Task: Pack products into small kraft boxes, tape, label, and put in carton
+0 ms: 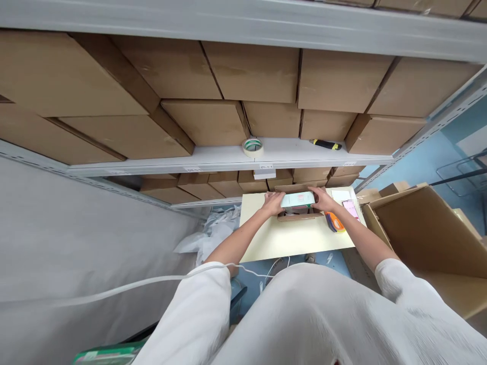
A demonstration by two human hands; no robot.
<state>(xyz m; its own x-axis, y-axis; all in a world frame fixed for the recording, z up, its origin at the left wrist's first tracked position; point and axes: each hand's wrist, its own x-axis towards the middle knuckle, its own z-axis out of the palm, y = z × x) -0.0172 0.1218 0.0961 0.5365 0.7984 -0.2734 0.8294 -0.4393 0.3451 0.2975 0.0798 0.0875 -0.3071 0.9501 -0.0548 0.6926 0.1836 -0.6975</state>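
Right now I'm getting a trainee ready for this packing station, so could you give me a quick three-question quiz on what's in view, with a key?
1. Multiple choice: what lies on the shelf, to the right of the roll of tape?
A) a phone
B) a yellow-and-black cutter
C) a coil of white cable

2. True or false: the left hand and the right hand are at opposite ends of the pale package, by the open carton.

3. Fill in the blank: the phone lies on the tabletop with its screen ____ (lit or dark).

Key: 1 B; 2 true; 3 lit
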